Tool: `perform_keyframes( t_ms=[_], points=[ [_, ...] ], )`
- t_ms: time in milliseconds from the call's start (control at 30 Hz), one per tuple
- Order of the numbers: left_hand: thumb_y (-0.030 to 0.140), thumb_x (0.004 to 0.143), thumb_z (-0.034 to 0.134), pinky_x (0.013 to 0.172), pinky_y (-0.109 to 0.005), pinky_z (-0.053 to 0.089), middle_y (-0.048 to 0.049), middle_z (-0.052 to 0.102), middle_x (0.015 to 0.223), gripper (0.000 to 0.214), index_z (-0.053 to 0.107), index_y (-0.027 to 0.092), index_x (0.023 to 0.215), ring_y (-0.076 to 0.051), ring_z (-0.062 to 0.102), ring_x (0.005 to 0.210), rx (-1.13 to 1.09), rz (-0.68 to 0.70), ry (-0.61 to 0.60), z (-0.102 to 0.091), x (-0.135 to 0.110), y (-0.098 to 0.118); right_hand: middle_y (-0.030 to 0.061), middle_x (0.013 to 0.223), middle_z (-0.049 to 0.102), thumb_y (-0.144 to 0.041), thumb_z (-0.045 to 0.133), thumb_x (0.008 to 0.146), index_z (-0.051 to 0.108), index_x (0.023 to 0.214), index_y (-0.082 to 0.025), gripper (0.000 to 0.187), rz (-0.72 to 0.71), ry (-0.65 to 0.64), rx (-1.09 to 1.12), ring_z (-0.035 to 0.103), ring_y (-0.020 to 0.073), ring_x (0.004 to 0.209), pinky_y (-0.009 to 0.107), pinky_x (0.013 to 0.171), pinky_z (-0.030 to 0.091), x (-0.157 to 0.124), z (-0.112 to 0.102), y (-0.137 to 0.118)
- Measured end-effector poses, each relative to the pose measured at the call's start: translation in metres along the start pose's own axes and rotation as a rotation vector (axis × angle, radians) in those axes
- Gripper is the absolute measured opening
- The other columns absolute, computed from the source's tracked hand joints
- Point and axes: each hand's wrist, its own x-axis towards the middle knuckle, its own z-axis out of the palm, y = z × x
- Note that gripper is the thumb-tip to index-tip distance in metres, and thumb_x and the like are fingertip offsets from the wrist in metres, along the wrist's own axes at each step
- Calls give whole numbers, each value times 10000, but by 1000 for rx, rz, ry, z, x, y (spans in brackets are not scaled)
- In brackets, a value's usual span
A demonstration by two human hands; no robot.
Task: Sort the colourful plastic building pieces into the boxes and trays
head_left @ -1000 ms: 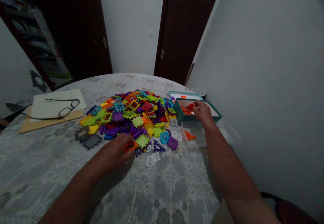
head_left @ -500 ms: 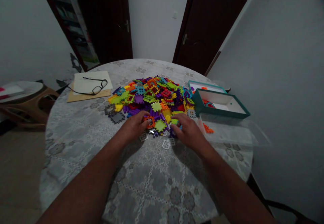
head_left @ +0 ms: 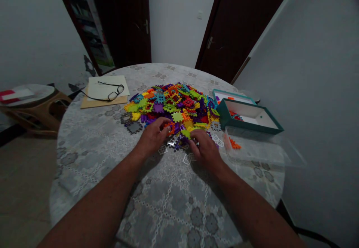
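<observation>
A heap of coloured plastic building pieces [head_left: 171,106] with notched edges lies mid-table. At its near left edge, my left hand [head_left: 155,135] has its thumb and fingers closed on an orange square building piece [head_left: 169,128] with an open centre. My right hand [head_left: 206,147] pinches a lime green building piece [head_left: 185,132] at the heap's near edge, a little to the right. Small white window-like pieces [head_left: 187,159] lie on the cloth between and beside my hands. My fingertips partly cover both held pieces.
Green boxes [head_left: 248,127] and a clear plastic tray [head_left: 260,160] with an orange piece [head_left: 234,144] stand at the right. Eyeglasses [head_left: 112,95] rest on papers [head_left: 123,81] at the left. A patterned cloth covers the round table [head_left: 168,207]. A stool [head_left: 36,109] stands further left.
My right hand has closed on the lime green piece and shifted slightly. White pieces now show beside its right side. The whole view has swung a little to the left.
</observation>
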Motion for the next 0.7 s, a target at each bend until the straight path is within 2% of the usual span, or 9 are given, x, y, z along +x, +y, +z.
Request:
perform_keyframes(
  t_ms=[67, 133, 267, 433, 500, 567, 633, 700],
  points=[
    [364, 988, 660, 765, -364, 572, -79, 771, 1095, 250, 738, 261, 1202, -241, 716, 896, -29, 1, -14, 1, -1, 3, 54, 1016, 710, -295, 615, 1035, 657, 1086, -256, 76, 150, 148, 136, 680, 240, 964, 390, 898, 553, -1, -4, 1],
    [379, 996, 655, 791, -377, 582, -78, 778, 1092, 249, 741, 257, 1195, -240, 721, 903, -57, 8, -45, 2, -3, 8, 9, 920, 694, -391, 658, 1023, 658, 1072, -266, 134, 319, 186, 346, 663, 209, 834, 348, 779, 546, -2, -3, -1],
    [397, 991, 666, 858, -407, 593, -76, 797, 1091, 254, 756, 248, 1175, -249, 735, 953, -163, 31, -145, 5, -6, 16, -27, 818, 665, -477, 747, 946, 665, 992, -257, 239, 471, 82, 693, 621, 171, 699, 297, 639, 509, -1, 11, -7],
    [351, 924, 752, 870, -390, 605, -63, 792, 1143, 281, 770, 275, 1194, -247, 729, 1019, -188, 108, -279, 9, -9, 14, -15, 831, 684, -512, 752, 939, 672, 1012, -250, 284, 537, 1, 779, 646, 175, 678, 307, 624, 544, 1, 24, -11],
    [345, 931, 729, 819, -374, 620, -65, 776, 1148, 293, 758, 267, 1212, -238, 724, 985, -209, 76, -253, 8, -9, 12, 14, 927, 724, -470, 691, 995, 686, 1149, -263, 258, 477, -23, 682, 689, 200, 761, 348, 694, 596, 0, 22, -9],
    [353, 927, 714, 760, -369, 636, -64, 755, 1112, 333, 733, 249, 1243, -226, 715, 918, -272, 8, -158, 6, -6, 10, 77, 1142, 750, -370, 662, 1020, 689, 1283, -272, 283, 292, -45, 455, 723, 249, 1000, 438, 889, 626, -2, 19, -7],
    [334, 894, 723, 760, -379, 655, -55, 735, 1090, 367, 718, 237, 1247, -220, 708, 903, -345, -45, -27, 1, -2, 9, 136, 1363, 702, -264, 679, 998, 706, 1320, -253, 323, 64, -82, 174, 648, 306, 1282, 540, 1119, 542, -6, 16, -7],
    [296, 841, 729, 778, -395, 670, -48, 729, 1092, 377, 717, 229, 1212, -220, 711, 911, -442, -90, 83, -3, 2, 9, 165, 1483, 643, -209, 706, 970, 725, 1306, -230, 337, -78, -144, -52, 528, 358, 1455, 617, 1242, 421, -8, 16, -8]
  ],
)
